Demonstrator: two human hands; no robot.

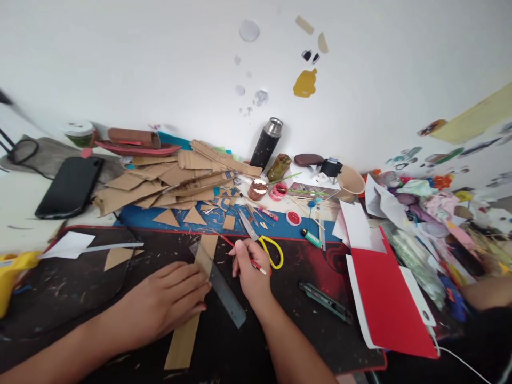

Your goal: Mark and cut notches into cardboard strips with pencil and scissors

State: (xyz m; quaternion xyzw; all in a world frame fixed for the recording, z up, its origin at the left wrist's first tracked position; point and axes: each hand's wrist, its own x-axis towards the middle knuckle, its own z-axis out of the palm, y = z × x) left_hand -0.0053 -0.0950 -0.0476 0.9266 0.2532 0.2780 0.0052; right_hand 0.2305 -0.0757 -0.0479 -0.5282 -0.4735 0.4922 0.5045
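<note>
A long cardboard strip [182,344] lies slantwise on the black mat. Across its upper part rests a clear ruler [227,294], its lower end reaching right onto the mat. My left hand [172,298] lies flat over the middle of the strip, fingers stretched and fingertips beside the ruler's edge. To the right of the ruler, my right hand [250,269] is closed round a red pencil [257,266], whose tip points up and left. Yellow-handled scissors [272,252] lie just behind my right hand. A green cutter knife [325,302] rests on the mat further right.
Cardboard scraps [160,178] are piled at the back, near a black phone [70,188] and a black flask [267,143]. A yellow glue gun [15,274] sits far left. Red paper [394,301] lies right; another person's arm [486,293] shows beyond it.
</note>
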